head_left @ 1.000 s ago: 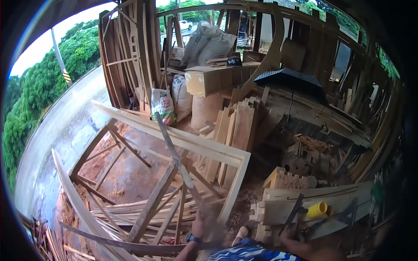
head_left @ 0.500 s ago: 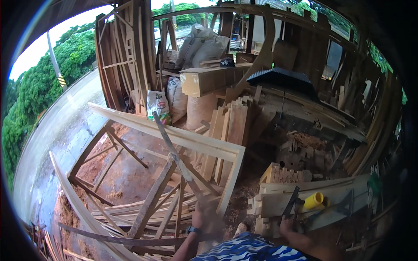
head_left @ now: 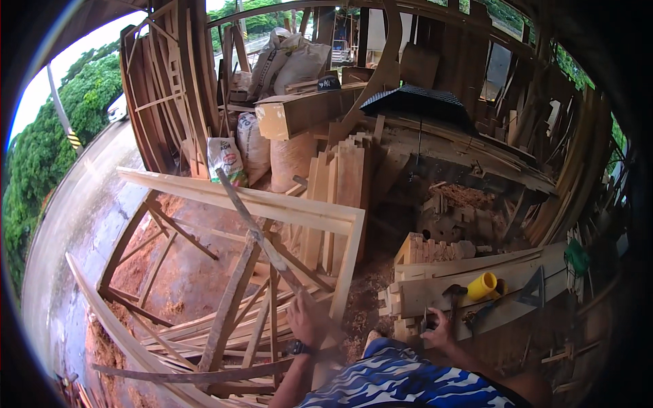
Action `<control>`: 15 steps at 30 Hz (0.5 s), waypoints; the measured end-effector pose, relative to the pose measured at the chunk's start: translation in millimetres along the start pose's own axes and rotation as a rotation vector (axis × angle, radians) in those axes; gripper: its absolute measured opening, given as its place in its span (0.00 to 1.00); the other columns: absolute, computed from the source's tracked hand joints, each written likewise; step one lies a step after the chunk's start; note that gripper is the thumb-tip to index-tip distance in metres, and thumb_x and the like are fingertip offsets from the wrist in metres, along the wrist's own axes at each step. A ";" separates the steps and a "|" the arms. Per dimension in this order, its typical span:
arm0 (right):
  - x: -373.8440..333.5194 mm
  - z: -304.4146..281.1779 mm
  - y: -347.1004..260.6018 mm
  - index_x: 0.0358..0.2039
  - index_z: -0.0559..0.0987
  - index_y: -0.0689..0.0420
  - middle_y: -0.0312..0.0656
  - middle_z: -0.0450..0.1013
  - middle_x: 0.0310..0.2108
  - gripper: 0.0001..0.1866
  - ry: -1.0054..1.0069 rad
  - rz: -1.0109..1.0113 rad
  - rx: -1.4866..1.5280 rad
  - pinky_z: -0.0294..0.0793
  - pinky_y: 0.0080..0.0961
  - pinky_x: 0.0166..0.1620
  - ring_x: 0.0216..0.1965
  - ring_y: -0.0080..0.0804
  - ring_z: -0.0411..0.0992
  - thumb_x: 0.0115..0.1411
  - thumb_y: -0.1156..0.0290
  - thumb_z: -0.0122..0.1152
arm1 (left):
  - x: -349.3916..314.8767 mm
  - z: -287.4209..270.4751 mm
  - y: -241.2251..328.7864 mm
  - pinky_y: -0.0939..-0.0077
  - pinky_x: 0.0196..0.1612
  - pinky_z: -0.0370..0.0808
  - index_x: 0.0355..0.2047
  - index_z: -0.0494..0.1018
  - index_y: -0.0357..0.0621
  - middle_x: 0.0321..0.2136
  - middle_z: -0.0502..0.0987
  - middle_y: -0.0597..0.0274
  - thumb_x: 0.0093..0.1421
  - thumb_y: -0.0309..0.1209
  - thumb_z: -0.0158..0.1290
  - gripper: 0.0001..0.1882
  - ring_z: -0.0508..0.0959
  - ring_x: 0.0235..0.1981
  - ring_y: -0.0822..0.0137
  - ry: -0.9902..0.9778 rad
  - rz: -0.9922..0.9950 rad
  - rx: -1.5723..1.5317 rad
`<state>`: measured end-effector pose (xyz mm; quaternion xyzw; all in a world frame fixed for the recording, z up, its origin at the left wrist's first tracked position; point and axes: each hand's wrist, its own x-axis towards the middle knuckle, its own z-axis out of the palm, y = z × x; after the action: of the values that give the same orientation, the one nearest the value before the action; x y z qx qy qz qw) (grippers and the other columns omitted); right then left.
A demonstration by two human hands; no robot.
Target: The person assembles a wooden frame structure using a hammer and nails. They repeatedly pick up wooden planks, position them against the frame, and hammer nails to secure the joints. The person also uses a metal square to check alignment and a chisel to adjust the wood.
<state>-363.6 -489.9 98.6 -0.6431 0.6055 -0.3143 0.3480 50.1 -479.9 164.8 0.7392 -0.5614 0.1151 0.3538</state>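
2 bare hands work at opposite sides of the lap: the left hand (head_left: pixel 309 321) lies at the lower end of a long wooden slat (head_left: pixel 253 224), while the right hand (head_left: pixel 439 331) is just beside a hammer-like tool (head_left: pixel 455 294) on the stacked planks (head_left: pixel 418 292). The left fingers are blurred, so I cannot tell whether they are clamped on the slat or merely pressed to it. The right fingers are bent near something small and dark, and whether they are closed on it I cannot tell either. The slat slants over the upper rail of a pale wooden frame (head_left: pixel 299 206), its far end jutting past that rail, and crosses near the top of a rough wooden support (head_left: pixel 230 302). With no clamp visible there, the slat could slide or swivel if the left hand eased off or pushed unevenly. On the right, a careless sweep could knock the tool against the yellow plastic cylinder (head_left: pixel 481 286), which lies on its side and might roll towards the grey triangular square (head_left: pixel 532 288). Loose battens (head_left: pixel 187 334) beneath the frame could also shift if a foot or the slat caught them.
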 end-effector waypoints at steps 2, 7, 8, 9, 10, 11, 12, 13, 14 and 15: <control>13.4 0.9 -87.9 0.62 0.66 0.56 0.44 0.76 0.39 0.44 -0.085 0.039 0.228 0.79 0.31 0.42 0.40 0.33 0.77 0.39 0.80 0.69 | -1.2 0.5 2.5 0.57 0.51 0.74 0.60 0.64 0.34 0.45 0.77 0.43 0.58 0.37 0.61 0.34 0.78 0.47 0.50 -0.131 0.012 -0.215; 69.4 14.9 -173.0 0.63 0.63 0.59 0.40 0.75 0.40 0.41 -0.152 -0.154 0.451 0.78 0.24 0.38 0.39 0.26 0.75 0.46 0.84 0.66 | 23.4 6.5 61.1 0.59 0.59 0.71 0.63 0.64 0.39 0.53 0.75 0.46 0.58 0.41 0.63 0.37 0.76 0.55 0.51 -0.692 0.050 -0.951; 77.4 23.7 -213.7 0.64 0.62 0.59 0.41 0.75 0.43 0.42 -0.230 -0.013 0.568 0.78 0.24 0.41 0.43 0.26 0.74 0.47 0.84 0.65 | 26.3 10.1 60.0 0.60 0.60 0.71 0.65 0.62 0.39 0.54 0.75 0.46 0.59 0.42 0.63 0.38 0.76 0.56 0.51 -0.705 0.043 -1.006; 86.3 19.1 -229.5 0.64 0.61 0.59 0.43 0.74 0.46 0.42 -0.335 -0.061 0.646 0.78 0.24 0.41 0.45 0.26 0.74 0.48 0.84 0.65 | 31.4 9.3 70.9 0.60 0.58 0.72 0.63 0.64 0.38 0.52 0.76 0.43 0.58 0.41 0.64 0.37 0.76 0.54 0.49 -0.658 0.040 -1.009; 98.0 20.8 -229.4 0.65 0.60 0.60 0.43 0.73 0.48 0.41 -0.344 -0.100 0.689 0.78 0.24 0.42 0.44 0.27 0.75 0.50 0.83 0.64 | 36.9 10.6 82.6 0.60 0.56 0.72 0.61 0.66 0.37 0.49 0.77 0.40 0.57 0.40 0.64 0.35 0.77 0.53 0.47 -0.632 0.039 -1.027; 105.9 21.2 -235.7 0.65 0.59 0.60 0.43 0.73 0.49 0.41 -0.381 -0.092 0.745 0.76 0.25 0.48 0.47 0.29 0.74 0.50 0.84 0.64 | 46.2 5.2 89.2 0.61 0.54 0.74 0.60 0.66 0.35 0.46 0.78 0.41 0.56 0.37 0.65 0.35 0.78 0.50 0.47 -0.679 -0.046 -1.100; 115.9 24.6 -238.1 0.65 0.60 0.61 0.42 0.73 0.48 0.41 -0.433 -0.124 0.808 0.74 0.26 0.53 0.50 0.29 0.73 0.49 0.84 0.65 | 54.9 8.0 92.6 0.62 0.52 0.75 0.59 0.66 0.34 0.43 0.78 0.41 0.55 0.34 0.65 0.34 0.79 0.47 0.47 -0.713 -0.115 -1.178; 129.3 30.9 -232.8 0.64 0.61 0.62 0.42 0.73 0.49 0.41 -0.508 -0.152 0.823 0.72 0.27 0.57 0.52 0.28 0.71 0.49 0.85 0.66 | 54.8 19.0 88.7 0.63 0.49 0.75 0.58 0.67 0.33 0.41 0.79 0.41 0.54 0.33 0.65 0.34 0.80 0.44 0.47 -0.669 -0.139 -1.187; 145.6 38.5 -224.1 0.64 0.62 0.62 0.42 0.71 0.53 0.40 -0.579 -0.172 0.729 0.70 0.28 0.59 0.53 0.29 0.71 0.50 0.85 0.65 | 55.4 29.0 82.8 0.63 0.47 0.76 0.57 0.67 0.32 0.39 0.79 0.42 0.52 0.31 0.65 0.33 0.81 0.42 0.48 -0.618 -0.166 -1.193; 160.3 43.8 -219.0 0.64 0.62 0.62 0.43 0.70 0.54 0.39 -0.649 -0.121 0.751 0.70 0.28 0.59 0.54 0.29 0.71 0.51 0.85 0.65 | 56.1 32.1 75.7 0.63 0.45 0.76 0.56 0.68 0.32 0.38 0.80 0.42 0.51 0.30 0.66 0.33 0.81 0.40 0.50 -0.646 -0.245 -1.089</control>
<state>-193.6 -641.5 252.7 -0.5722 0.2724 -0.3137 0.7071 -6.9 -551.9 203.3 0.5100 -0.5291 -0.4561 0.5019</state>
